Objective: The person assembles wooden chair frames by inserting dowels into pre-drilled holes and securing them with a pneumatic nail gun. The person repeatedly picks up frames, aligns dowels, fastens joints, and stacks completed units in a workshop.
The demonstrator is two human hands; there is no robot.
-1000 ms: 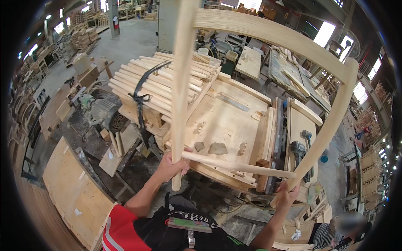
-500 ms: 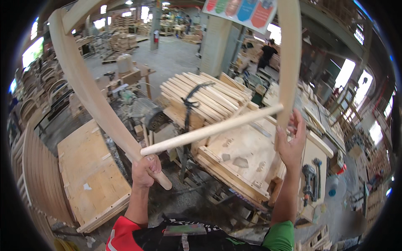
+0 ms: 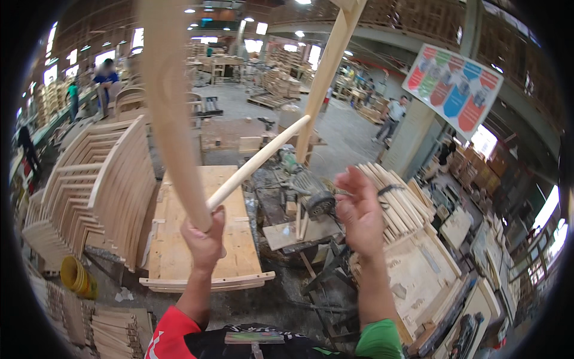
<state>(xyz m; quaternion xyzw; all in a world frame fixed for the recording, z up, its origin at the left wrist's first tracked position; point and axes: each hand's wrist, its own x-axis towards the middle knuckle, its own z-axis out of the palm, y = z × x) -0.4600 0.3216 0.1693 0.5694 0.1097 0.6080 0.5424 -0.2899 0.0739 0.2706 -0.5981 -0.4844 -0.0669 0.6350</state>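
Holding a wooden frame (image 3: 264,156) up in mid-air with the left hand (image 3: 203,239), with fingers clamped round one post (image 3: 170,113) beside the rung (image 3: 251,168). Touching nothing with the right hand (image 3: 362,218), raised with fingers loosely uncurled. Likely stiff, fairly light and smooth; best gripped low on both posts, against twisting.

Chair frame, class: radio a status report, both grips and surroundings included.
Left grip closed on wooden chair frame, low on left post. Right grip open, apart from frame. Plywood panel behind left grip; stacked frames at left.
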